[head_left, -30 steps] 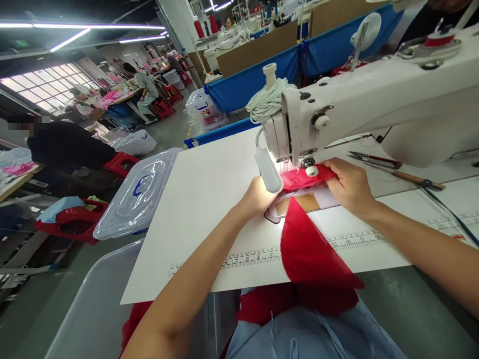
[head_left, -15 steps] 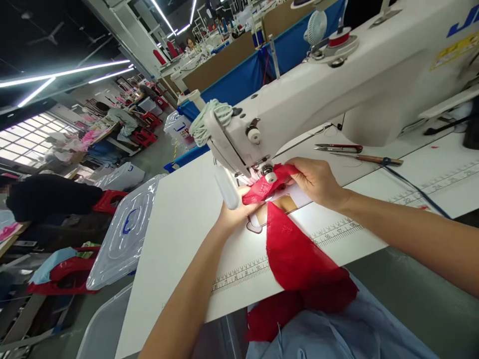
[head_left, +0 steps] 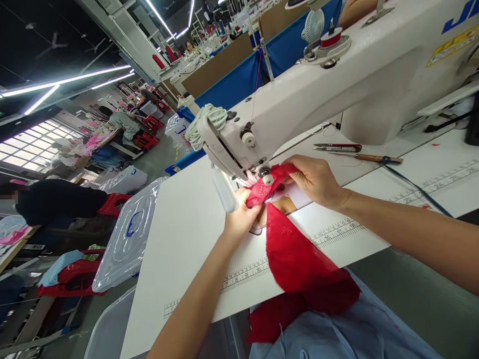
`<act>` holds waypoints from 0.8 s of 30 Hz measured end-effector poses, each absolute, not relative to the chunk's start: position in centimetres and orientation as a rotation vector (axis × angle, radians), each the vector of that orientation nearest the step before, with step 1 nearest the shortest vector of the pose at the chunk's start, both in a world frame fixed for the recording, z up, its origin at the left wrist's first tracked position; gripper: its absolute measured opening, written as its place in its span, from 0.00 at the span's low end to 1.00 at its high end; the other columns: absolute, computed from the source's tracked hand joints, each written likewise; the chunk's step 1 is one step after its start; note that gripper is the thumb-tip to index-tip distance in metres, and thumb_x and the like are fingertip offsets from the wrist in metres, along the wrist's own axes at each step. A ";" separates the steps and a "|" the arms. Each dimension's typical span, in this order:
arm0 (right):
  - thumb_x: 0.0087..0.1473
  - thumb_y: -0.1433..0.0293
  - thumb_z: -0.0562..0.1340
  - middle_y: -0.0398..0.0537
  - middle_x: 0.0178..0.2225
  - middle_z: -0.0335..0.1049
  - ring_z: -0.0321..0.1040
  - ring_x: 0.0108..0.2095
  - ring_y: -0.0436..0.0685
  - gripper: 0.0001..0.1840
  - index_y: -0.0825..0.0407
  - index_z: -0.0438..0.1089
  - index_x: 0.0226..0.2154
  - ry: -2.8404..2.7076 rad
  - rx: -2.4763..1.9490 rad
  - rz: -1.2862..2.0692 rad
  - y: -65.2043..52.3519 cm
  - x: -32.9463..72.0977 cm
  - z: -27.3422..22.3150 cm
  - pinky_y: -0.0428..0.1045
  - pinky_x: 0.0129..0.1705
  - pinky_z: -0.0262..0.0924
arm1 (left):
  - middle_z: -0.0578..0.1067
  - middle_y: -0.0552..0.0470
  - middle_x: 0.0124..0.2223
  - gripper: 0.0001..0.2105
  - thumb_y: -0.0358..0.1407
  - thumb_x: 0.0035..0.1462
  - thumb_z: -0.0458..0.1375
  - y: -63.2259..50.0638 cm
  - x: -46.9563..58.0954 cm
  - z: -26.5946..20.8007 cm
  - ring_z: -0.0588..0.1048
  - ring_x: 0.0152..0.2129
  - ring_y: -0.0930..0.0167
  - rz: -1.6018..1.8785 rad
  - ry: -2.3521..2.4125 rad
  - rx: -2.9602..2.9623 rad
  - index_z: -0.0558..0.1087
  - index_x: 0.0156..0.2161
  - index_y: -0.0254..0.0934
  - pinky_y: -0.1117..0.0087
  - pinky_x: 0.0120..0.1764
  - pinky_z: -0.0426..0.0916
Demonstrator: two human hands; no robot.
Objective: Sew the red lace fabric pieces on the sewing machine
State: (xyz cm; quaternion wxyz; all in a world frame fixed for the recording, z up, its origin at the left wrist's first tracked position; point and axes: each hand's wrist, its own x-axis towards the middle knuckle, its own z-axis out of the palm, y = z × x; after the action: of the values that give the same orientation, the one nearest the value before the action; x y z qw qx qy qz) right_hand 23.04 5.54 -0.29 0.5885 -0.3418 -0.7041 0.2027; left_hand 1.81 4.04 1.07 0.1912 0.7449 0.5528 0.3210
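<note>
A strip of red lace fabric (head_left: 258,193) lies under the head of a white sewing machine (head_left: 299,94). My left hand (head_left: 239,217) grips its near-left end, thumb on top, beside the machine's pale guard. On the other side of the needle area, my right hand (head_left: 316,180) pinches the fabric's right end between thumb and fingers. The needle and presser foot are mostly hidden by the cloth and machine head. A larger red fabric piece (head_left: 295,249) hangs from near the needle area over the table edge onto my lap.
Red-handled thread snips (head_left: 339,147) and a wooden-handled tool (head_left: 374,158) lie right of my right hand. Ruler markings run along the white table (head_left: 179,224). A clear lidded box (head_left: 127,234) stands at the left. Co-workers sit farther back, one in a dark top (head_left: 60,202).
My left hand has shifted slightly right and closer to the needle area with its end of the lace. My right hand stays almost in place. The view has tilted a little.
</note>
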 end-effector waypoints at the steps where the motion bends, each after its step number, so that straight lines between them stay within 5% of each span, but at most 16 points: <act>1: 0.67 0.62 0.54 0.45 0.28 0.71 0.72 0.28 0.51 0.15 0.51 0.68 0.33 -1.633 -0.795 0.507 5.5 23.0 -0.2 0.46 0.30 0.69 | 0.63 0.57 0.26 0.10 0.28 0.46 0.56 4.1 1.7 1.2 0.66 0.24 0.74 0.889 1.541 2.106 0.59 0.20 0.38 0.73 0.29 0.63; 15: 0.65 0.52 0.54 0.44 0.26 0.73 0.74 0.27 0.52 0.21 0.49 0.69 0.31 -1.587 -0.823 0.683 5.4 23.0 0.0 0.48 0.31 0.70 | 0.65 0.56 0.29 0.10 0.27 0.51 0.57 3.8 1.7 0.1 0.67 0.26 0.72 0.894 1.605 2.271 0.62 0.23 0.38 0.72 0.31 0.64; 22: 0.60 0.63 0.59 0.47 0.35 0.75 0.72 0.33 0.54 0.06 0.48 0.69 0.37 -1.906 -0.794 0.527 6.3 24.4 -0.1 0.48 0.35 0.68 | 0.72 0.52 0.31 0.07 0.29 0.54 0.58 3.0 0.8 0.7 0.68 0.36 0.65 0.811 1.504 2.492 0.69 0.25 0.40 0.62 0.43 0.65; 24: 0.55 0.67 0.62 0.48 0.38 0.75 0.72 0.34 0.55 0.14 0.48 0.68 0.45 -2.086 -0.725 0.442 6.3 24.6 -0.4 0.49 0.36 0.68 | 0.73 0.51 0.33 0.05 0.31 0.55 0.58 2.7 0.8 0.6 0.68 0.38 0.64 0.829 1.501 2.527 0.71 0.28 0.40 0.60 0.45 0.65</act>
State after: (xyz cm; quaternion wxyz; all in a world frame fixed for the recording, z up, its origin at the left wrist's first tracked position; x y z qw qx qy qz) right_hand 24.64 6.32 -0.40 0.4304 -0.2905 -0.8361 0.1773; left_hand 0.76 2.67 0.61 0.0438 0.8267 0.4911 0.2711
